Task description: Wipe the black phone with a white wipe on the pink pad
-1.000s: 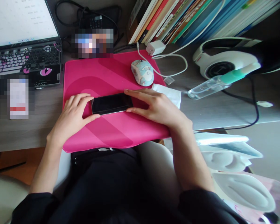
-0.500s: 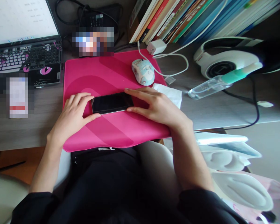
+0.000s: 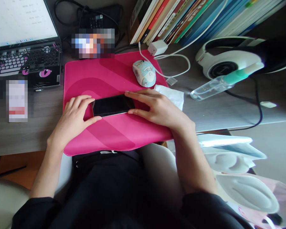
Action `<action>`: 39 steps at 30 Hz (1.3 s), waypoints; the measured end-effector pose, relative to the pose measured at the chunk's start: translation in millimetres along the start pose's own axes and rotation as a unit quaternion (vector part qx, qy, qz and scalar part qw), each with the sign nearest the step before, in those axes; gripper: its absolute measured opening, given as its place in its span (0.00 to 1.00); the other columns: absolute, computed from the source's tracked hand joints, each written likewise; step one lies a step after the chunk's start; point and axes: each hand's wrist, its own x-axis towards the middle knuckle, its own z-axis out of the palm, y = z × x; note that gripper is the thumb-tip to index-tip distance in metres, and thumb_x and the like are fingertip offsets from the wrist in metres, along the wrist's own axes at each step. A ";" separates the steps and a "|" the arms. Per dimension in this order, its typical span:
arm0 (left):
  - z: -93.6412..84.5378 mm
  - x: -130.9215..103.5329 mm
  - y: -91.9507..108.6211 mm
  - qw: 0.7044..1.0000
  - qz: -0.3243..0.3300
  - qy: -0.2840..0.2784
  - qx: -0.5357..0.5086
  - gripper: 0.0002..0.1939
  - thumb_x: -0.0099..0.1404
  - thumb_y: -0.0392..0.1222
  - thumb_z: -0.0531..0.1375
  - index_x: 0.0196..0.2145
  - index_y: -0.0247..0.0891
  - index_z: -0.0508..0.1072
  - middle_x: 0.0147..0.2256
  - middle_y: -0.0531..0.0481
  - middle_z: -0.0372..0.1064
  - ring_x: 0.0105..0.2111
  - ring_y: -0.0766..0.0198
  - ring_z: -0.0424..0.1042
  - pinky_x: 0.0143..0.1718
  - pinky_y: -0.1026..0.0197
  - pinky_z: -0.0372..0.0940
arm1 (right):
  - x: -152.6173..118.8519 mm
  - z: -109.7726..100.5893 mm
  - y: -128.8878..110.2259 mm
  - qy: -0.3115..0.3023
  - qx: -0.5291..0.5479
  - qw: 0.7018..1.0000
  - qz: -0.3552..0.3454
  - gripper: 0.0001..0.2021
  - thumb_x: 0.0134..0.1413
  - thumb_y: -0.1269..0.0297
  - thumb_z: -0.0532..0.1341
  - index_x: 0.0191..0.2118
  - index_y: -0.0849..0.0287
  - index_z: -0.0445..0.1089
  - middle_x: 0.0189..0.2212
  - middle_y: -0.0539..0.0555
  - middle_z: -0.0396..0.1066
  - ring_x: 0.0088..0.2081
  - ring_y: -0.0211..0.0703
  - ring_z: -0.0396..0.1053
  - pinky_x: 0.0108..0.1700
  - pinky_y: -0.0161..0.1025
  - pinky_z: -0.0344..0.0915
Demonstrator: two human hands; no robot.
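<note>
A black smartphone (image 3: 113, 105) with a dark screen lies flat, long side across, on a pink desk mat (image 3: 109, 71). My left hand (image 3: 76, 113) grips its left end, thumb at the near corner and index finger at the far corner. At the other end, my right hand (image 3: 154, 105) holds it the same way, the fingertips on the far edge and the thumb on the near edge. The palms rest low beside the phone. Beyond my right hand sits a light blue patterned mouse (image 3: 145, 73).
A laptop (image 3: 26, 60) stands at the left, with a blurred-out item (image 3: 16, 101) before it. A white charger (image 3: 157, 47) with its cable, a row of books (image 3: 171, 22), headphones (image 3: 228, 63), a clear bottle (image 3: 209, 88) and a white tissue (image 3: 171, 97) lie around the mat.
The whole view has shifted slightly, so things on the desk appear a little further left. Both hands keep the same hold on the phone.
</note>
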 end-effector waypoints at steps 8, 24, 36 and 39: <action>-0.6 -0.7 0.7 1.000 -0.009 -0.003 -0.011 0.30 0.75 0.54 0.64 0.69 0.43 0.64 0.67 0.39 0.63 0.67 0.43 0.64 0.70 0.37 0.59 | -1.6 2.3 -2.4 0.000 -0.022 1.000 -0.009 0.28 0.72 0.55 0.62 0.73 0.51 0.66 0.66 0.59 0.74 0.63 0.62 0.74 0.67 0.63 0.70; 0.3 -1.1 -1.6 1.000 -0.005 0.000 -0.015 0.30 0.75 0.55 0.64 0.69 0.45 0.66 0.67 0.41 0.64 0.66 0.43 0.65 0.70 0.37 0.59 | 1.0 -5.0 -2.7 -0.025 0.001 0.999 0.037 0.29 0.69 0.55 0.66 0.72 0.49 0.67 0.68 0.58 0.72 0.67 0.59 0.71 0.71 0.60 0.67; 2.8 -2.0 -1.9 1.000 0.000 0.010 -0.021 0.31 0.74 0.54 0.64 0.69 0.46 0.64 0.67 0.40 0.64 0.66 0.43 0.64 0.69 0.38 0.60 | 23.1 45.1 -66.8 0.040 -0.095 0.991 -0.083 0.29 0.72 0.44 0.59 0.69 0.57 0.70 0.75 0.65 0.59 0.75 0.62 0.59 0.77 0.68 0.52; 1.9 -2.2 -2.1 1.000 -0.006 0.002 -0.017 0.31 0.75 0.52 0.64 0.70 0.45 0.63 0.68 0.40 0.64 0.67 0.42 0.64 0.69 0.38 0.60 | 27.7 58.7 -75.5 0.012 -0.089 0.988 -0.122 0.31 0.73 0.42 0.57 0.68 0.60 0.71 0.76 0.65 0.56 0.77 0.60 0.54 0.78 0.68 0.50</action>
